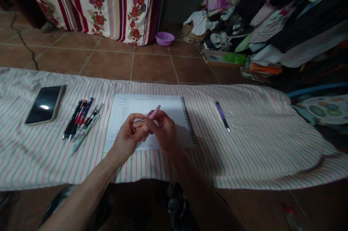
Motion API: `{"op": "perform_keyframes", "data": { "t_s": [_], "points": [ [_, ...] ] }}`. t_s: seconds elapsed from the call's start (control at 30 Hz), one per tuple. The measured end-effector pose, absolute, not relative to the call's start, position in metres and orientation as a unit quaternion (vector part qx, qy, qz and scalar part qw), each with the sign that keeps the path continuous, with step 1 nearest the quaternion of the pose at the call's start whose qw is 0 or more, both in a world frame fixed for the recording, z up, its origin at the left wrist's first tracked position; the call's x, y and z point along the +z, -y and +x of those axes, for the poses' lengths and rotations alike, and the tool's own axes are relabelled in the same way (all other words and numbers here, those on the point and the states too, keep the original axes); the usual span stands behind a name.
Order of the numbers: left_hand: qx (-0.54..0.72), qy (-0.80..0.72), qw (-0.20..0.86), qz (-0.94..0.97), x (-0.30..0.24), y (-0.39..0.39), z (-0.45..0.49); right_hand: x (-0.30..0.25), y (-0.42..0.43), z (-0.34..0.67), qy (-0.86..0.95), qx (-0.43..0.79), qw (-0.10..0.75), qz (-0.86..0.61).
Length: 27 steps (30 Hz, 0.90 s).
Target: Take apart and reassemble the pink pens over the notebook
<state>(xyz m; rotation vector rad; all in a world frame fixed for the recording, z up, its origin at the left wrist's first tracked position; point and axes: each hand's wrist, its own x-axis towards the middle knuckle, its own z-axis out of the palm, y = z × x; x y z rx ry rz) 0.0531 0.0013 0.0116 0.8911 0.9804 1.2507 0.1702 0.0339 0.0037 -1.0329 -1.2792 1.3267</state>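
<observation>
Over an open spiral notebook (170,102), my left hand (129,133) and my right hand (165,129) meet with fingertips pinched together. A pink pen (154,112) slants up between them, its top end pointing away to the right. Fingers of both hands close round its lower part, which is hidden. Printed or written lines show on the notebook's left side; the rest of the page looks pale. To the left lies a bunch of several pens (81,118) in mixed colours. A purple and black pen (223,116) rests alone to the right of the notebook.
A smartphone (45,104) lies face up at the far left on the striped cloth (252,133). Beyond the cloth, a purple basin (164,38) stands on the tiled floor near a flowered curtain (114,6). Piled clothes (261,9) fill the back right.
</observation>
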Motion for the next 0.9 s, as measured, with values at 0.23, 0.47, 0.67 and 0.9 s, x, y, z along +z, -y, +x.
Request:
{"op": "perform_keyframes", "data": {
  "t_s": [0.23, 0.47, 0.67, 0.9],
  "points": [
    [0.497, -0.43, 0.628, 0.417, 0.012, 0.0, 0.051, -0.002, -0.033, 0.173, 0.528, 0.533, 0.483, -0.452],
    [0.488, -0.415, 0.631, 0.438, 0.002, -0.001, 0.048, -0.003, -0.039, 0.181, 0.524, 0.547, 0.469, -0.454],
    [0.487, -0.445, 0.619, 0.426, 0.004, -0.003, 0.052, -0.001, -0.039, 0.181, 0.517, 0.545, 0.47, -0.463],
    [0.515, -0.453, 0.598, 0.414, -0.003, -0.003, 0.056, -0.001, -0.042, 0.183, 0.486, 0.6, 0.48, -0.416]
  ]
}}
